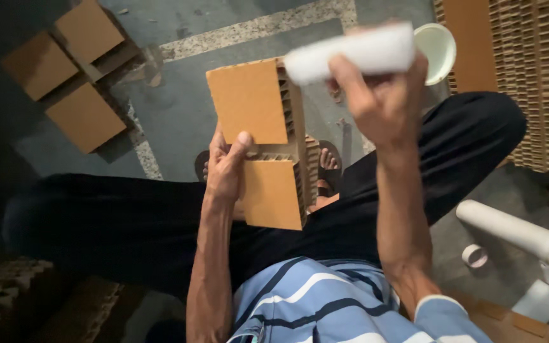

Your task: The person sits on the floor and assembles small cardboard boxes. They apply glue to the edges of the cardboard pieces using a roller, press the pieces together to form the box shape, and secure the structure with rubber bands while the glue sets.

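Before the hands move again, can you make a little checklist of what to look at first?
1. Left hand grips the cardboard honeycomb piece: ok, thumb on its front face.
2. Right hand holds the white tube-shaped thing: ok, fingers wrapped under it.
3. White thing touching the cardboard's top edge: cannot tell, it is blurred.
4. Cardboard steadied over the lap: ok, held upright above the dark trousers.
5. White bowl out of the way: ok, on the floor behind the right hand.
6. Feet in sandals under the cardboard: ok, apart from it.
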